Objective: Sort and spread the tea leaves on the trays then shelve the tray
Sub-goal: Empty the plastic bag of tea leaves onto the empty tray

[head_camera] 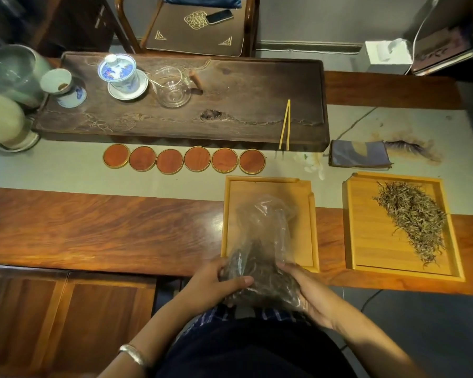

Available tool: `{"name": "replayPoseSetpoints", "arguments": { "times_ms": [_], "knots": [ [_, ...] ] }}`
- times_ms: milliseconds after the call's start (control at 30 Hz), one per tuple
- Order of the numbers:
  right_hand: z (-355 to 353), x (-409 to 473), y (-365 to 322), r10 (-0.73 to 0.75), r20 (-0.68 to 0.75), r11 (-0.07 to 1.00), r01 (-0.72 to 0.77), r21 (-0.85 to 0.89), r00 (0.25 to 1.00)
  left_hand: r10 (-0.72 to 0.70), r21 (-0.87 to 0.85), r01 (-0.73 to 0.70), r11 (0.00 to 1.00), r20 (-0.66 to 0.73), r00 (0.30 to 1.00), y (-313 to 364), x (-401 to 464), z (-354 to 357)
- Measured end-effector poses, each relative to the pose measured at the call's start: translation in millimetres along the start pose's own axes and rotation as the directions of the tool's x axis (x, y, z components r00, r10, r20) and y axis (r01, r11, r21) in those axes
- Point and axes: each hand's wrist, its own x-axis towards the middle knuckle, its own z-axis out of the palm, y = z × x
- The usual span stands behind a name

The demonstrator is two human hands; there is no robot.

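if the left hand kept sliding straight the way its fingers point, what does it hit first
The left hand points rightward across the plastic bag of dark tea leaves it grips, so past the bag it would probably meet the right hand, holding the other side. Depth is uncertain.

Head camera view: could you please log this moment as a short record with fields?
left hand: grips plastic bag
right hand: grips the same bag
plastic bag: clear, dark tea leaves inside, over near tray
near tray: no loose leaves visible
right tray: holds tea leaves, piled
tongs: on dark tea board
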Motion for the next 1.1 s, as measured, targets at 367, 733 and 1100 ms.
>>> {"name": "replayPoseSetpoints", "arguments": {
  "times_ms": [367,733,1100],
  "knots": [
    [-9,-18,-13,0.061,0.053,0.994,-0.056,-0.090,0.997,0.026,-0.021,-0.027,0.999,-0.035,0.999,13,4,-2],
    [-16,-30,-31,-0.130,0.044,0.973,0.136,-0.184,0.990,0.096,-0.102,-0.100,0.990,-0.048,0.994,42,4,-2],
    [13,-26,-63,-0.439,-0.098,0.893,0.421,-0.161,0.893,0.017,-0.173,-0.035,0.984,-0.110,0.994,76,8,-15]
  ]
}}
